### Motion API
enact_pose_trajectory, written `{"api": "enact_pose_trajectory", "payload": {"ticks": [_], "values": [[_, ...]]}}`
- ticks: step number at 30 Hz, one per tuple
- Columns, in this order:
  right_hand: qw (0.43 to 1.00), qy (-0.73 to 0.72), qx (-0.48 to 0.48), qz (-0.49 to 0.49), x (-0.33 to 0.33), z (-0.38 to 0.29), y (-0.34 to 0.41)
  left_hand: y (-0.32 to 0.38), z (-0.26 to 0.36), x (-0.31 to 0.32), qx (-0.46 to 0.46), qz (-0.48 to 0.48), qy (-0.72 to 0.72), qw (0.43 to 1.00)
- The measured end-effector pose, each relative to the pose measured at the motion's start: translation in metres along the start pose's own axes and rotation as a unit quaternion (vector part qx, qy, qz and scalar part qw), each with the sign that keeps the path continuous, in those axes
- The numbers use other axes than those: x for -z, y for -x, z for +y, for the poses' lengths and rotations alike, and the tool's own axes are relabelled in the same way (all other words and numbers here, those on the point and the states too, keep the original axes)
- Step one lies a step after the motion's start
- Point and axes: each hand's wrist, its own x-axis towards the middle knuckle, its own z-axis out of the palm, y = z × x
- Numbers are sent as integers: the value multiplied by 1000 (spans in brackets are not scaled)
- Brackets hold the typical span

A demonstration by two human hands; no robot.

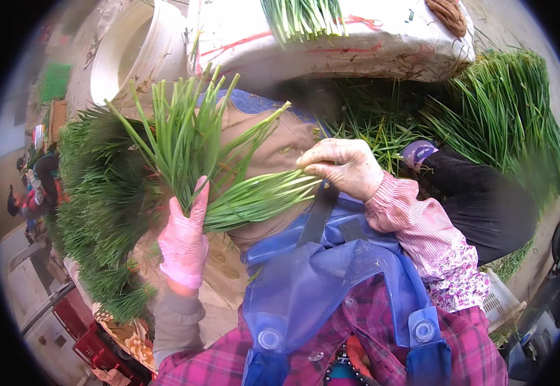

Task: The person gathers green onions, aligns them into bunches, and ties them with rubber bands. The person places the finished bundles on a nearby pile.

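My left hand (186, 241), in a thin pink-tinted glove, grips a bunch of long green leafy stalks, likely Chinese chives (181, 125). Their pale cut ends fan upward and to the right. A lower cluster of the stalks (260, 198) leans across toward my right hand (345, 166), which also wears a thin glove. Its thumb and forefinger are pinched together at the pale tips of that cluster; what lies between them is too fine to make out. Below both hands hangs my blue apron (304, 284), and a brown cloth (260, 130) covers my lap.
Bundled chives (101, 193) are stacked at the left, some with red ties. A white wrapped block (357, 53) bears another bunch (304, 19) and a brown glove (446, 17). A white bucket (125, 53) stands at upper left. More chives (511, 120) lie right, beyond a dark-trousered leg (477, 207).
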Motion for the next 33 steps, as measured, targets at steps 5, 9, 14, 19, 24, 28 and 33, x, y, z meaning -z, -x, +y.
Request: {"api": "enact_pose_trajectory", "payload": {"ticks": [5, 9, 14, 19, 24, 28, 33], "values": [[969, -98, -196, 116, 54, 4, 6, -6, -1, -1, -22, 21, 39, 999], [976, 35, -193, 92, 73, -11, -17, -7, 1, 2, -11, 14, 39, 999], [982, -44, -172, -63, 24, -28, -54, -9, 1, 2, -20, 23, 75, 997], [991, 13, -124, -41, -7, -25, -70, -9, 0, 2, -11, 29, 61, 998], [848, 487, 207, 39, 26, 15, -55, -9, -2, 0, -25, 31, 63, 997], [680, 708, -99, -161, 77, 43, -34, -8, -4, 0, -12, 0, 12, 1000], [832, 555, 5, 18, 85, 33, -38, -4, -6, -2, -10, 33, 3, 999]]}}
